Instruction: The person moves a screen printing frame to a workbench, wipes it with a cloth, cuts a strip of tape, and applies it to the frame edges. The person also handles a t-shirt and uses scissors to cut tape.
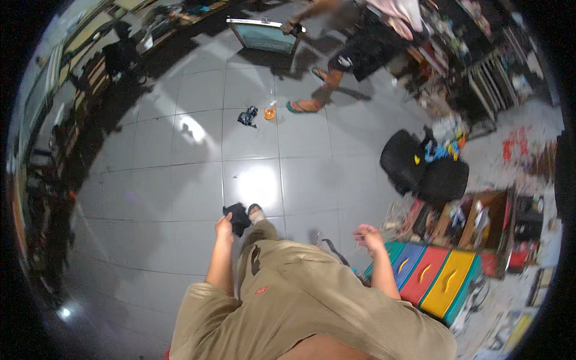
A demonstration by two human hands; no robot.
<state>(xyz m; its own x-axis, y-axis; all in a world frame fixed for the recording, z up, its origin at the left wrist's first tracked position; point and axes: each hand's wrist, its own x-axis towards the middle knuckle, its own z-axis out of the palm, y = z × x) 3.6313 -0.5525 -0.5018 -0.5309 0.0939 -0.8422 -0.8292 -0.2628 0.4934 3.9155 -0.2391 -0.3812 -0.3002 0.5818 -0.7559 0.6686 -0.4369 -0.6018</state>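
My left hand [224,226] grips a dark, crumpled black cloth [239,219] beside my left leg and sandalled foot [257,217]. My right hand [367,239] hangs at my right side with its fingers loosely apart and nothing visible in them. Near it stands a plastic drawer unit [462,258] with blue, red and yellow fronts. Farther ahead on the tiled floor [192,180] lie a black crumpled item [247,117] and a small orange container [269,114].
Another person [378,48] in sandals stands ahead, a hand on an upright framed panel [261,39]. At right are a black padded seat [408,165], coiled cables [396,219] and an open wooden box [492,222]. Cluttered racks [84,72] line the left edge.
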